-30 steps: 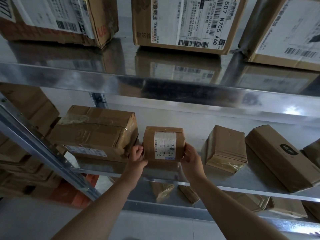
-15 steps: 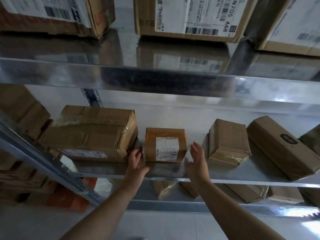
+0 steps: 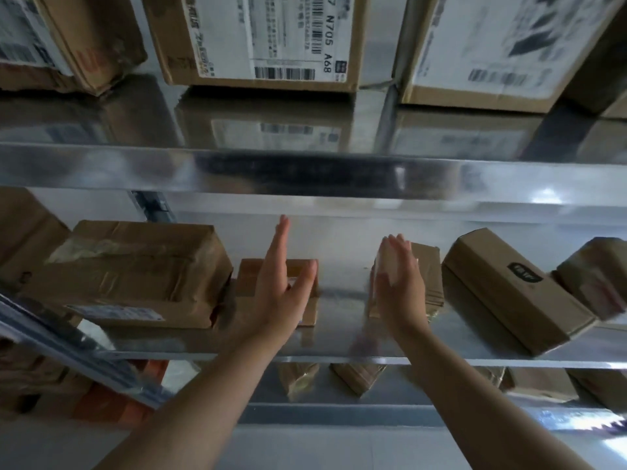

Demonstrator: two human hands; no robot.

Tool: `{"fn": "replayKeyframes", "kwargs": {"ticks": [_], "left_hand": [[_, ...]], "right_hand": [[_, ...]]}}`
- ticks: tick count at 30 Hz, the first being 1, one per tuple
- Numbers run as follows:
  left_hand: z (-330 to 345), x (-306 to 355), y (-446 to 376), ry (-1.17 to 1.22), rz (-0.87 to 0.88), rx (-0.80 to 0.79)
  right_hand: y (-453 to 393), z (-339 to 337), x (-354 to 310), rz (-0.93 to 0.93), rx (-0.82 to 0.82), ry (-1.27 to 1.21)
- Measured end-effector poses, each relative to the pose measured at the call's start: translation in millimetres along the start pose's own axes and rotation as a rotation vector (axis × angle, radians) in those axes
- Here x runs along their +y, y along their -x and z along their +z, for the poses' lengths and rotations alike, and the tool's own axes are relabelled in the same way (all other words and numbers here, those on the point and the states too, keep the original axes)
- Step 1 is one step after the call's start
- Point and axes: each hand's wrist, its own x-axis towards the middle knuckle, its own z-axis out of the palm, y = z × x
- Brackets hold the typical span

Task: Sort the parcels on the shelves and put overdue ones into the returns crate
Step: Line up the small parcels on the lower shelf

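Note:
A small brown parcel (image 3: 249, 278) with a white label stands on the middle metal shelf (image 3: 339, 337), mostly hidden behind my left hand (image 3: 280, 283). That hand is raised in front of it with fingers straight and holds nothing. My right hand (image 3: 400, 283), also flat and empty, is held up in front of another small taped parcel (image 3: 429, 276) to the right. Whether either hand touches a parcel is unclear. A large taped box (image 3: 135, 273) lies left of the small parcel.
A long brown box (image 3: 505, 293) and another parcel (image 3: 597, 276) lie further right. Large labelled boxes (image 3: 261, 39) stand on the upper shelf (image 3: 305, 174). More parcels (image 3: 356, 378) sit on the shelf below. An orange crate (image 3: 112, 405) shows at lower left, behind a slanted metal rail (image 3: 68, 344).
Both hands let go of the small labelled parcel, which now stands on the shelf. They have opened and risen, the right one shifting rightward. The camera moved closer.

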Motion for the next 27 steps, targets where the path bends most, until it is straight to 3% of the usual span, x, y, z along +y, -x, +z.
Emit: {"fn": "replayKeyframes", "kwargs": {"ticks": [6, 9, 13, 16, 23, 27], "left_hand": [[95.1, 19.9, -5.3, -0.056, -0.165, 0.043], [139.3, 28.9, -8.1, -0.149, -0.313, 0.016], [162.8, 25.7, -11.2, -0.057, -0.589, -0.030], [170.7, 19.2, -11.0, 0.018, -0.699, -0.016], [171.3, 11.9, -12.6, 0.047, -0.724, -0.040], [169.2, 8.8, -10.9, 0.111, -0.736, -0.044]], "right_hand": [[-23.1, -81.9, 62.3, 0.152, 0.052, -0.083], [-35.9, -112.4, 93.0, 0.252, -0.045, -0.117], [-40.1, -120.2, 102.0, 0.358, -0.205, -0.136], [-41.2, -119.8, 99.6, 0.448, -0.252, -0.155], [-40.4, -108.8, 101.3, 0.522, -0.287, -0.226], [-35.8, -109.4, 100.6, 0.643, -0.264, -0.406]]}}
